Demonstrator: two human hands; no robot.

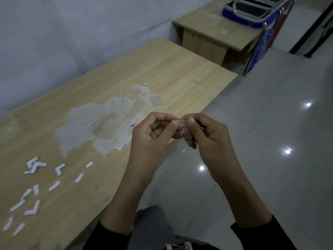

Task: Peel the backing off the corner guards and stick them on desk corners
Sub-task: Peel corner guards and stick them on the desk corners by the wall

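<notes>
Your left hand (153,134) hovers over the near long edge of the tabletop (162,69). Your right hand (207,136) is just past that edge, above the tiled floor (270,123). The floor lies open to your right, and a wall runs along the tabletop's far side. Both hands are curled, and each pinches one end of a small translucent corner guard (183,126) between thumb and fingertips. The guard hangs in the air between your two thumbs, just beside the tabletop edge and clear of the wood. The tabletop's far corner (234,75) lies well beyond your hands. White strips and L-shaped pieces (36,186) lie scattered on the tabletop to your left, well apart from both hands. I cannot tell whether they are backing or guards.
</notes>
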